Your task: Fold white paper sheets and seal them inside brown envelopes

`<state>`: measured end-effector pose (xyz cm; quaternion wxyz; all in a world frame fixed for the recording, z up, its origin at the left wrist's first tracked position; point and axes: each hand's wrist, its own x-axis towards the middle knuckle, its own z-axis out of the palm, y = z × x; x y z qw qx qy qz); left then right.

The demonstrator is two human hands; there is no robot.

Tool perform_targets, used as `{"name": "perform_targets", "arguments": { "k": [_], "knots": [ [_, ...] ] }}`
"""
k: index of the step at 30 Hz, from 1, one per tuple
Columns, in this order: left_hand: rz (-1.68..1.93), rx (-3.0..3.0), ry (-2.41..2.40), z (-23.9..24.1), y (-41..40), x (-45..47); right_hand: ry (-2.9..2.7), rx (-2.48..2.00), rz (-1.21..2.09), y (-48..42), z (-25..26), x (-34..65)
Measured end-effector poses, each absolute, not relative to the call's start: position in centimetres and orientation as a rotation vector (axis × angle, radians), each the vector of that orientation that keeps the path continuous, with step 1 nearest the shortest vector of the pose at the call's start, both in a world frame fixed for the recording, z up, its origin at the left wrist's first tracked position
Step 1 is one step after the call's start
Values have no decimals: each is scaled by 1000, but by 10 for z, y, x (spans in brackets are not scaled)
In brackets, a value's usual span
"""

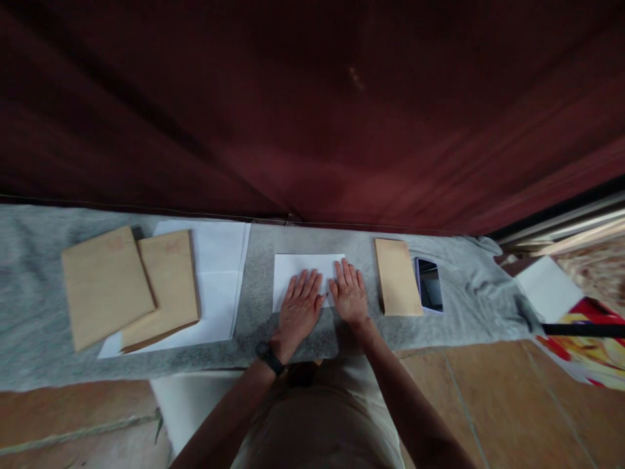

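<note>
Head view showed your left hand (301, 303), with a black watch (269, 357) at its wrist, and your right hand (349, 298) both unclenched, laid palm-down with fingers extended on a white rectangular paper sheet (288, 264). That sheet lay on the grey cloth-covered bench (258, 286), between two overlapping flat tan paper packets (107, 286) on your left and a narrower tan rectangular packet (398, 277) on your right, just beside a dark-screened phone (430, 284).
</note>
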<state>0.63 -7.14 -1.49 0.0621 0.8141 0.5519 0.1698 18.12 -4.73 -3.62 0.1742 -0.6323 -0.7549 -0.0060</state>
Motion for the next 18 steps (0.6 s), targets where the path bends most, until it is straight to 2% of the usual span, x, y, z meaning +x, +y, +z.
{"name": "perform_targets", "arguments": {
  "k": [18],
  "knots": [
    [525,2310,1937,-16,-82,-35,-2163,-1815,50,-43,-32,185]
  ]
}}
